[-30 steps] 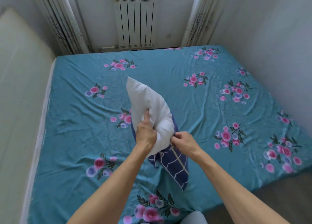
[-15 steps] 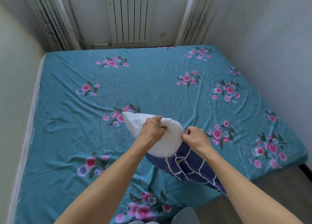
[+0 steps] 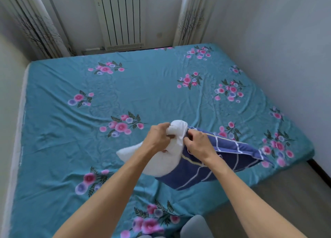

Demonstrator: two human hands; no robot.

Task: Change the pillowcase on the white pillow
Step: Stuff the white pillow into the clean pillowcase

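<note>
Just below frame centre, over the bed [image 3: 53, 130], the left hand [image 3: 157, 139] bunches the soft, light white pillow [image 3: 161, 164] while the right hand [image 3: 198, 144] pinches the limp navy pillowcase [image 3: 223, 159] at its mouth, the best hold, I'd say.

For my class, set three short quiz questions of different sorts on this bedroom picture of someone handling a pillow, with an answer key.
1. True or false: the white pillow is fully inside the blue pillowcase.
2. Which hand grips the pillow itself? A) left hand B) right hand C) neither
3. Fill in: the sheet on the bed is teal with a ____ pattern.

Key
1. False: much of the pillow sticks out of the case's open end.
2. A: the left hand bunches the white pillow, while the right hand pinches the edge of the pillowcase.
3. Flower.
</note>
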